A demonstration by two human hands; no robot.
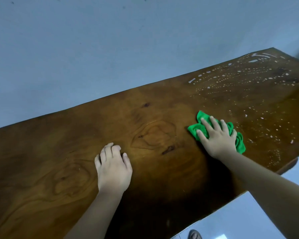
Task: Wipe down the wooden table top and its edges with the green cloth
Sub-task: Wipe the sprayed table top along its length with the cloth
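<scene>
The right hand [217, 137] is pressing the green cloth [194, 130] flat-fingered; the left hand [113, 168] is resting empty, loosely curled. Overlapping strokes toward the white droplets [245, 78] seem best.

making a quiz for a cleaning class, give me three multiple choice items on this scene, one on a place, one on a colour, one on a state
1. Where are the droplets on the table?
A) left end
B) right end, past the cloth
C) all over

2. What colour is the cloth?
A) blue
B) white
C) green

3. How is the right hand on the cloth?
A) fingers flat, pressing it down
B) lifting it
C) not touching it

Key: B, beads show only to the right of the cloth; C, it is bright green; A, straight fingers lie across it on the wood.
</scene>
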